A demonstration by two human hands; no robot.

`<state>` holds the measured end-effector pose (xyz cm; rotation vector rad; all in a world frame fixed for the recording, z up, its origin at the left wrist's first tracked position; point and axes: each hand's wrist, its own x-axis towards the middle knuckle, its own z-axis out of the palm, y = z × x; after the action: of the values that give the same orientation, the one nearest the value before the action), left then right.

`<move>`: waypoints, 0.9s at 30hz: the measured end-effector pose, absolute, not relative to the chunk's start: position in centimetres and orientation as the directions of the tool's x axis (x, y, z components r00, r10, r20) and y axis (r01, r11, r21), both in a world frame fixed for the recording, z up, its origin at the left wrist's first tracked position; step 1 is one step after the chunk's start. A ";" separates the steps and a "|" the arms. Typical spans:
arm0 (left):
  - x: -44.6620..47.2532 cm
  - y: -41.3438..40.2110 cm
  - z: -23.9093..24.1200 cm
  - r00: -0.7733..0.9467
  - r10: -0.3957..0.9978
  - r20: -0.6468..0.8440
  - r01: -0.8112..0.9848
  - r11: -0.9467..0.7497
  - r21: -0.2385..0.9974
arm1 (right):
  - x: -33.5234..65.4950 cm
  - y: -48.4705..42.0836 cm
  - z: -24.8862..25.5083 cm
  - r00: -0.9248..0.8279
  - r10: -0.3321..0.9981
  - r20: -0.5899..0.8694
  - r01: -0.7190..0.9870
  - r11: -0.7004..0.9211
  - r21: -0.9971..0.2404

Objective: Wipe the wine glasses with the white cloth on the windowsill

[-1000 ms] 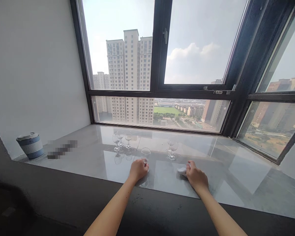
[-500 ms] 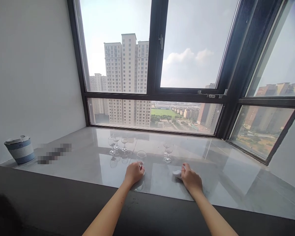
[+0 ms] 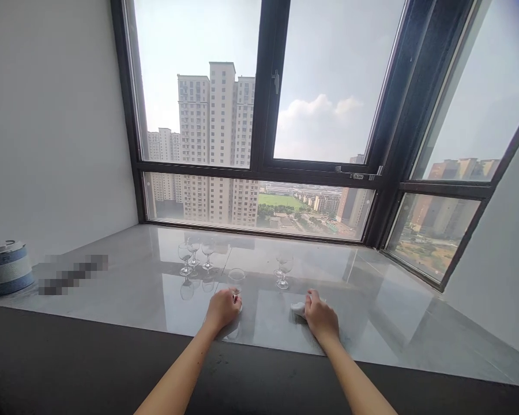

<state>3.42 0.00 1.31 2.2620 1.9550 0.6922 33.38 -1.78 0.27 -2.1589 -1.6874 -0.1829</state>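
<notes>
My left hand (image 3: pixel 222 308) is closed round the stem of a clear wine glass (image 3: pixel 236 280) that stands upright on the glossy grey sill (image 3: pixel 130 288). My right hand (image 3: pixel 320 315) rests on the sill with its fingers curled over a small white cloth (image 3: pixel 298 309). Three more wine glasses (image 3: pixel 194 256) stand in a cluster behind and left of the held glass. Two other wine glasses (image 3: pixel 283 268) stand close together just beyond my right hand.
A blue-and-white striped container with a lid (image 3: pixel 5 267) sits at the far left of the sill by the white wall. A dark ledge (image 3: pixel 90 363) runs along the near edge. Black-framed windows (image 3: pixel 259 115) close off the back and right.
The view has swung right and tilted a little, so everything has slid left in the picture. Both hands keep their hold and the glasses have not moved on the sill.
</notes>
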 end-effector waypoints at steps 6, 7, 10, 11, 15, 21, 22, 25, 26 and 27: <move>3.5 -0.1 1.5 0.082 0.958 0.276 0.923 -0.178 0.340 | 33.3 -1.7 0.2 0.267 0.905 0.332 0.954 -0.200 -0.224; 3.5 -0.1 1.5 0.084 0.958 0.275 0.922 -0.179 0.342 | 33.2 -1.8 0.3 0.270 0.906 0.324 0.953 -0.205 -0.221; 3.5 -0.2 1.5 0.082 0.958 0.274 0.922 -0.177 0.345 | 33.1 -1.9 0.7 0.278 0.914 0.295 0.951 -0.218 -0.221; 3.5 -0.2 1.5 0.080 0.958 0.275 0.923 -0.175 0.343 | 33.1 -2.0 0.7 0.280 0.916 0.288 0.950 -0.220 -0.222; 3.5 -0.1 1.5 0.083 0.954 0.287 0.923 -0.182 0.338 | 33.1 -1.9 0.7 0.273 0.917 0.291 0.952 -0.213 -0.221; 3.4 -0.1 1.2 0.078 0.953 0.293 0.916 -0.185 0.355 | 33.3 -1.8 0.2 0.260 0.911 0.322 0.957 -0.198 -0.212; 3.4 -0.1 1.2 0.077 0.953 0.294 0.917 -0.184 0.355 | 33.3 -1.8 0.2 0.258 0.910 0.325 0.957 -0.196 -0.212; 3.4 0.0 1.1 0.079 0.951 0.299 0.918 -0.187 0.351 | 33.3 -1.9 0.3 0.260 0.909 0.326 0.957 -0.199 -0.209; 3.4 0.0 1.1 0.081 0.951 0.300 0.918 -0.188 0.349 | 33.3 -1.9 0.3 0.261 0.908 0.326 0.957 -0.201 -0.208; 3.5 -0.1 1.1 0.083 0.950 0.300 0.919 -0.189 0.347 | 33.3 -1.9 0.3 0.262 0.908 0.326 0.957 -0.201 -0.207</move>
<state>3.46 -0.05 1.11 2.2602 1.9554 0.7175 33.28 -1.91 0.33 -2.1753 -1.7012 -0.1858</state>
